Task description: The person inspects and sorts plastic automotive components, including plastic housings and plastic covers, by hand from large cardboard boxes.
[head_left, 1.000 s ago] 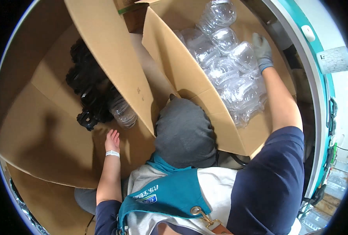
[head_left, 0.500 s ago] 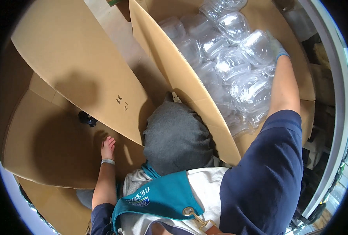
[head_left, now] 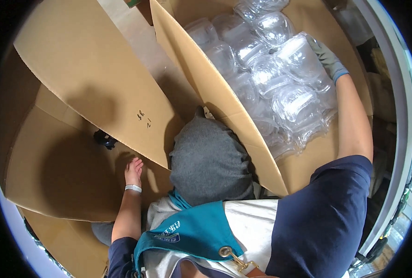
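My right hand (head_left: 327,58), in a pale glove with a blue cuff, reaches into the right-hand cardboard box (head_left: 303,163). Its fingers curl over the right edge of a clear, rounded plastic container (head_left: 299,54) on top of the pile. More clear containers (head_left: 295,104) lie stacked below and to the left, shining with glare. On the left, my bare left hand (head_left: 133,170) hangs over the other cardboard box (head_left: 53,185), fingers loosely stretched and holding nothing. A small black object (head_left: 105,139) is beyond its fingertips, too dark to make out.
A tall cardboard flap (head_left: 99,83) stands between the boxes, beside the wall (head_left: 224,92) of the right-hand box. My grey-covered knee (head_left: 210,160) is between them. A light curved frame (head_left: 396,153) runs down the right side, with shelved items behind it.
My right hand and forearm have shifted right and slightly nearer, and more of the glove shows. The top container has turned slightly. My left hand has moved a little right.
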Demonstrator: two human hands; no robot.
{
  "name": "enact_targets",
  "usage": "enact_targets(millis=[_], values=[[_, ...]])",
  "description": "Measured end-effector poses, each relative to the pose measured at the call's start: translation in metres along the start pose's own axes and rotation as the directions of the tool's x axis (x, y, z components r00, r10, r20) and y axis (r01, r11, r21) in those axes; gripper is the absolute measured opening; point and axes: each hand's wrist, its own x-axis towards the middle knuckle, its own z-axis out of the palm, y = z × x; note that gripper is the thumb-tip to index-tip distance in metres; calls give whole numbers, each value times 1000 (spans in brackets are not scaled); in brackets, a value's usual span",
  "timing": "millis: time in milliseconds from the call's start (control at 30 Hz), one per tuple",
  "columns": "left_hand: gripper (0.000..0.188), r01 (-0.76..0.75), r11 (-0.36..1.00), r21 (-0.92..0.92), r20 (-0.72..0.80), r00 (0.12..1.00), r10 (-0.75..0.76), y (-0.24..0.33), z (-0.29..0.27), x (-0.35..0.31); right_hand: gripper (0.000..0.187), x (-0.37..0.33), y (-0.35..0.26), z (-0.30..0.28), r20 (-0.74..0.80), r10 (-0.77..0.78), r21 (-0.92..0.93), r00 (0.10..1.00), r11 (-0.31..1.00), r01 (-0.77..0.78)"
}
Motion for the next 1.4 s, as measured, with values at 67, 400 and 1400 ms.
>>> enact_targets(millis=[67,400,1400], values=[[34,-1,1000,-8,9,1000,1,1,0,-1,62,-7,-20,8,-2,-33,-179,999,983,32],[36,-1,998,-68,26,1000,3,-4,5,-11,84,-13,6,5,-275,-70,-253,959,967,-2],[28,-108,937,-333,155,974,168,41,6,-85,49,-174,-115,96,-237,-168,757,957,586,290]])
